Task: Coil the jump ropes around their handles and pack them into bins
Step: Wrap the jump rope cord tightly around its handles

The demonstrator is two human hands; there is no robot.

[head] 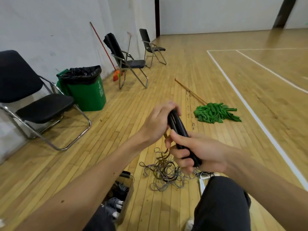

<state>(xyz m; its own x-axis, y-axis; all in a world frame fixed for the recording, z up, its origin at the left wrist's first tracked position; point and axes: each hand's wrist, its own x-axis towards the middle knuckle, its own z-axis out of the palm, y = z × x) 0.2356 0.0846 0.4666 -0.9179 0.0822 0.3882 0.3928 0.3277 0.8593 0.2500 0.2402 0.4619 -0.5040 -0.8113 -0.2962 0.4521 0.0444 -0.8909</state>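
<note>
Along the left wall (33, 22) stand three black folding chairs (45, 107) and one green plastic trash bin (88, 94). My left hand (155, 124) and right hand (205, 152) clench two black jump-rope handles (178, 127) above one tangled rope pile (166, 174) beside one clear storage bin (131, 185); one green mop (215, 112) lies on the wooden gym floor (183, 64).

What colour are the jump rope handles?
The handles are black, best seen in the head view.
</note>
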